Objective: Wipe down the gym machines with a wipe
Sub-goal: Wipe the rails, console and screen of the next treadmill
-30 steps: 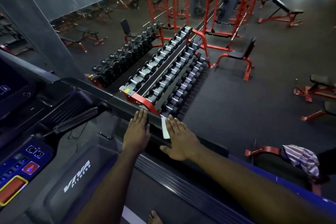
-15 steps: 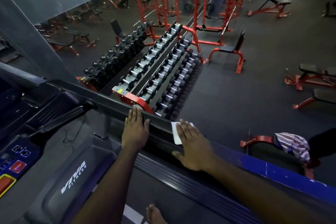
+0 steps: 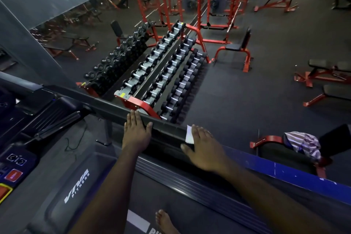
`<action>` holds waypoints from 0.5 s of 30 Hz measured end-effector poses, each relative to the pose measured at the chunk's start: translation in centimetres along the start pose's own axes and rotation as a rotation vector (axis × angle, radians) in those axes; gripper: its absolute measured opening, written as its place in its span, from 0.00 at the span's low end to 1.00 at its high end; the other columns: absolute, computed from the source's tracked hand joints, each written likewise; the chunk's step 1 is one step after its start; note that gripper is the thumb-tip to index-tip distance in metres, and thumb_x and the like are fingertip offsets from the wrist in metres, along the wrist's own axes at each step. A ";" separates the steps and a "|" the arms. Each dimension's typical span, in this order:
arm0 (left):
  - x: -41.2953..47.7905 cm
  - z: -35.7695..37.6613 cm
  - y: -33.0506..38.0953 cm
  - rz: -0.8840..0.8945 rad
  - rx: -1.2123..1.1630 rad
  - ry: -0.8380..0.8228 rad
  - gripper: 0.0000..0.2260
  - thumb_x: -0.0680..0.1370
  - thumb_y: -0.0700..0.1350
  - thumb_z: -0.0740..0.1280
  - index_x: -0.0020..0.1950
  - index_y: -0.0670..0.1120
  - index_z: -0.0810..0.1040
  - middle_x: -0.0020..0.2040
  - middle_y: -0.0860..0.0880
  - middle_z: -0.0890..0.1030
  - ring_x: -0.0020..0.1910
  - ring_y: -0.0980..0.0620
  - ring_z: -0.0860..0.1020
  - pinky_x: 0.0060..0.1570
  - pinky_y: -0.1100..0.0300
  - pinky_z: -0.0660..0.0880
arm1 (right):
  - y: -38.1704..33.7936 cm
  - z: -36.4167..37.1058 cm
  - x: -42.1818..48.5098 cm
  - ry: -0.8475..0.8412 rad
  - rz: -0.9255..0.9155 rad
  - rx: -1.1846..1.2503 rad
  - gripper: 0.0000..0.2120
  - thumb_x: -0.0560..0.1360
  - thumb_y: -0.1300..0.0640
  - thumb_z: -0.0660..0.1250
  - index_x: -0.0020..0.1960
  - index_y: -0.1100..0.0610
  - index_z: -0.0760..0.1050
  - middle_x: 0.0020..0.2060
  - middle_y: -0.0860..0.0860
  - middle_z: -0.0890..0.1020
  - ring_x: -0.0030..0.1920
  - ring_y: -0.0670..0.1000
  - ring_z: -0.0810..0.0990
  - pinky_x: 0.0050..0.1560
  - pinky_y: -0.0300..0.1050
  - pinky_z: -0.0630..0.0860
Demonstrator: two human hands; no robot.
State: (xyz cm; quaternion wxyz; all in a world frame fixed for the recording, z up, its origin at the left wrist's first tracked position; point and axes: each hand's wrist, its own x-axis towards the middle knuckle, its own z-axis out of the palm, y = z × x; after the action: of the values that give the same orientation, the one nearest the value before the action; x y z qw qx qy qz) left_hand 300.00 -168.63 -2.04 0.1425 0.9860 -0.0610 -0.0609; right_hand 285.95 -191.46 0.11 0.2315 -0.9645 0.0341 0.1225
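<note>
Hands on the side rail [image 3: 112, 107] of a treadmill [image 3: 76, 186], seen from above by the head camera.

Left hand [image 3: 135, 135]: palm down on the dark rail, fingers [image 3: 135, 118] straight and close together, holding nothing.

Right hand [image 3: 205, 148]: palm down further right along the same rail, near where its dark section meets a blue section [image 3: 284, 174]. Its fingers [image 3: 201, 132] are straight and slightly spread, and they press the wipe [image 3: 189, 135] flat against the rail.

Wipe: white and folded, lying under the right hand. Only the strip beside the forefinger shows; the rest is covered. The two hands are apart, with bare rail between them.

Treadmill: the console [image 3: 15, 169], with a red button, lies at lower left. The motor cover is marked "VIVA FITNESS". A bare foot [image 3: 165, 220] stands on the belt [image 3: 157, 192].

Background: a red rack [image 3: 161, 74] of dumbbells stands on the dark floor [image 3: 247, 104] just beyond the rail, against a mirror [image 3: 85, 30]. A red bench [image 3: 235, 49] stands right of the rack, with more benches and red frames behind. A striped cloth [image 3: 303, 144] lies at right, outside the blue section.
</note>
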 end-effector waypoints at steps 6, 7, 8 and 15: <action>-0.2 0.1 0.1 -0.006 -0.007 0.006 0.34 0.85 0.59 0.50 0.82 0.40 0.42 0.83 0.43 0.41 0.82 0.47 0.39 0.80 0.48 0.41 | 0.8 -4.9 4.7 -0.381 0.290 0.662 0.49 0.72 0.20 0.43 0.80 0.54 0.61 0.75 0.54 0.69 0.73 0.58 0.71 0.74 0.54 0.66; -0.3 0.1 0.1 -0.002 -0.008 0.008 0.34 0.85 0.59 0.50 0.82 0.41 0.41 0.83 0.43 0.40 0.82 0.47 0.39 0.80 0.48 0.41 | 0.3 -5.6 4.4 -0.388 0.274 0.701 0.41 0.79 0.28 0.41 0.81 0.54 0.55 0.77 0.54 0.66 0.75 0.57 0.68 0.74 0.52 0.64; -0.4 0.1 0.1 0.004 -0.011 0.015 0.34 0.85 0.59 0.49 0.82 0.41 0.41 0.83 0.43 0.40 0.82 0.47 0.38 0.80 0.49 0.41 | 0.0 -5.9 4.5 -0.409 0.249 0.700 0.37 0.81 0.32 0.39 0.82 0.53 0.50 0.79 0.53 0.63 0.78 0.56 0.62 0.75 0.52 0.60; -0.9 1.7 -0.1 0.026 -0.082 0.141 0.33 0.85 0.58 0.49 0.83 0.42 0.41 0.83 0.45 0.40 0.81 0.50 0.37 0.80 0.49 0.40 | 1.0 -4.5 7.5 -0.535 0.263 0.677 0.60 0.59 0.13 0.42 0.80 0.48 0.60 0.77 0.53 0.67 0.75 0.53 0.68 0.79 0.55 0.57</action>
State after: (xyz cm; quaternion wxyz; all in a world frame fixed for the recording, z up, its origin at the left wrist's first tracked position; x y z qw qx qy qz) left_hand 298.93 -168.87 -3.56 0.1873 0.9804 -0.0610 0.0081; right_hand 294.05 -194.44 1.65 0.5170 -0.7564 0.1337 0.3777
